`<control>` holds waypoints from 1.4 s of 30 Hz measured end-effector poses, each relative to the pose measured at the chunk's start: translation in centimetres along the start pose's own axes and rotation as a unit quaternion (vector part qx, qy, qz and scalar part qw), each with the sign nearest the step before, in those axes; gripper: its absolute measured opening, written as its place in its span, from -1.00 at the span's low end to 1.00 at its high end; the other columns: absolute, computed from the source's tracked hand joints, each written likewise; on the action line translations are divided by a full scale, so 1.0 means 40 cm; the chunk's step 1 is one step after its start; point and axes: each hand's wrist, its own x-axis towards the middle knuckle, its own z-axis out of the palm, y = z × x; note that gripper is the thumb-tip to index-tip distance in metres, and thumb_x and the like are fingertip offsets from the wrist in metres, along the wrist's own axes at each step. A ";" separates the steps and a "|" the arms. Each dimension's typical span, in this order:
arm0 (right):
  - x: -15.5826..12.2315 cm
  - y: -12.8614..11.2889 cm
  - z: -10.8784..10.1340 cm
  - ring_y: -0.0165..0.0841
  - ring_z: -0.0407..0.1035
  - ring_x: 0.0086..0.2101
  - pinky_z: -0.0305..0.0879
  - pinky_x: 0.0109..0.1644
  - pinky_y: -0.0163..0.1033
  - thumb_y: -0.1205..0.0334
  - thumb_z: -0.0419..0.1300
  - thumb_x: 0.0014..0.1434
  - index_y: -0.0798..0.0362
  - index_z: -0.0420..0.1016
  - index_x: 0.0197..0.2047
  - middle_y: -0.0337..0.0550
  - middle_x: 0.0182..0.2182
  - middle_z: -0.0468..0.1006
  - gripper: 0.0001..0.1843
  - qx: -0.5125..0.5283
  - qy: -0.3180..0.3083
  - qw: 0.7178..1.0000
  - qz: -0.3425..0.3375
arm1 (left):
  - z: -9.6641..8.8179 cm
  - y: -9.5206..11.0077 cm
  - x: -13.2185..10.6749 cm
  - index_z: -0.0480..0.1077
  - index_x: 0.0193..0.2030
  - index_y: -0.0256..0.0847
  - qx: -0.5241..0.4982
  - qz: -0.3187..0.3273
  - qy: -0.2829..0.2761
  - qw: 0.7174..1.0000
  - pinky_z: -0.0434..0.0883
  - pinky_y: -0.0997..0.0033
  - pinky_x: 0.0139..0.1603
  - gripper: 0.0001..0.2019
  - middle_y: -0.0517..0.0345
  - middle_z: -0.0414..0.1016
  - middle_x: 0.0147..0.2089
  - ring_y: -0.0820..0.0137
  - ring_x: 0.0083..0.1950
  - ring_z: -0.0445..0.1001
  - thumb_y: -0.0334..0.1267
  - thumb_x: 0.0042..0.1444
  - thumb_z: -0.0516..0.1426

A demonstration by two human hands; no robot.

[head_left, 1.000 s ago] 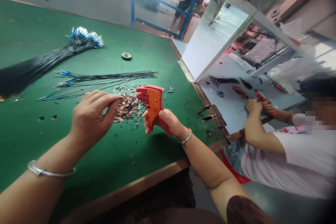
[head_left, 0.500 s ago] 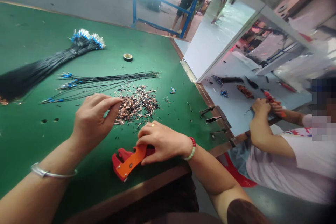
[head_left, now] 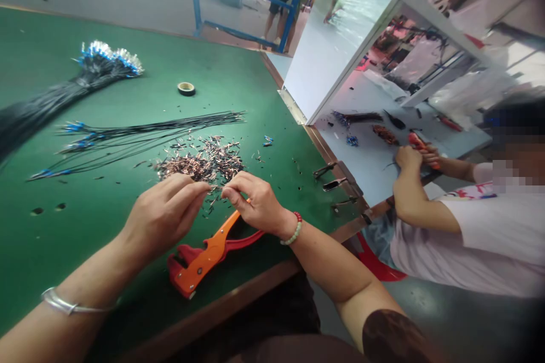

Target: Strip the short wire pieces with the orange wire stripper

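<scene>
My left hand [head_left: 164,212] is closed in a pinch at the near edge of a pile of copper and black wire scraps [head_left: 187,165]. Facing it, the fingers of my right hand [head_left: 258,201] are pinched together too. Something thin and small shows between the two sets of fingertips, too fine to name. Below my right hand an orange and red wire stripper [head_left: 208,255] lies on the green tabletop, its handles spread and partly covered by that hand. Beyond the scraps lie loose black wires [head_left: 170,125] with blue-sleeved ends.
A thick bundle of black wires [head_left: 55,99] lies at the left, and a roll of black tape [head_left: 186,89] at the back. Clamps [head_left: 334,184] line the right edge. At the neighbouring bench [head_left: 366,164] a co-worker's hands [head_left: 415,156] hold a red tool.
My right hand has left the wire stripper and moved up to meet my left hand. The stripper's handles are now spread. The view has shifted slightly to the right.
</scene>
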 end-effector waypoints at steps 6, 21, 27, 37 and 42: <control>0.011 -0.006 -0.007 -0.42 0.36 -0.37 0.32 -0.18 -0.26 0.19 0.12 0.39 0.08 0.48 -0.37 -0.21 -0.42 0.49 -0.70 0.071 0.023 0.995 0.068 | -0.005 0.009 0.012 0.37 -0.07 -0.24 0.024 0.038 -0.015 0.999 0.26 0.43 -0.39 -0.81 0.21 0.30 -0.37 0.42 -0.40 0.26 -0.53 0.28 0.04; 0.021 0.039 -0.016 -0.43 0.28 -0.47 0.29 -0.27 -0.26 0.04 0.16 0.30 0.04 0.41 -0.46 -0.28 -0.53 0.40 -0.66 0.180 0.063 0.964 0.187 | -0.009 -0.003 0.011 0.46 -0.12 -0.16 -0.013 -0.010 -0.003 1.000 0.31 0.48 -0.39 -0.85 0.21 0.47 -0.37 0.48 -0.40 0.38 -0.38 0.31 0.06; 0.035 0.108 -0.079 -0.45 0.24 -0.52 0.26 -0.34 -0.29 0.00 0.13 0.34 0.03 0.35 -0.41 -0.33 -0.57 0.31 -0.65 0.168 0.236 0.933 0.213 | -0.046 -0.046 0.001 0.47 -0.14 -0.17 -0.011 -0.138 0.061 0.989 0.39 0.52 -0.22 -0.92 0.19 0.53 -0.27 0.50 -0.27 0.47 -0.36 0.31 0.13; 0.022 0.080 -0.040 -0.29 0.40 -0.08 0.43 0.05 -0.10 0.20 0.20 0.36 0.04 0.37 0.26 0.02 0.04 0.43 -0.58 -0.047 0.025 0.997 0.060 | -0.018 -0.062 -0.007 0.50 -0.19 -0.23 -0.013 -0.150 0.078 0.985 0.39 0.50 -0.22 -0.90 0.17 0.53 -0.32 0.47 -0.30 0.47 -0.31 0.30 0.15; -0.002 -0.036 -0.072 -0.07 0.31 0.16 0.24 0.27 0.08 -0.19 0.28 0.26 0.10 0.41 0.22 0.11 0.14 0.48 -0.35 -0.179 -0.160 0.971 -0.001 | -0.018 -0.068 -0.007 0.51 -0.22 -0.21 -0.037 -0.193 0.074 0.978 0.37 0.47 -0.27 -0.84 0.16 0.52 -0.34 0.46 -0.34 0.44 -0.24 0.31 0.12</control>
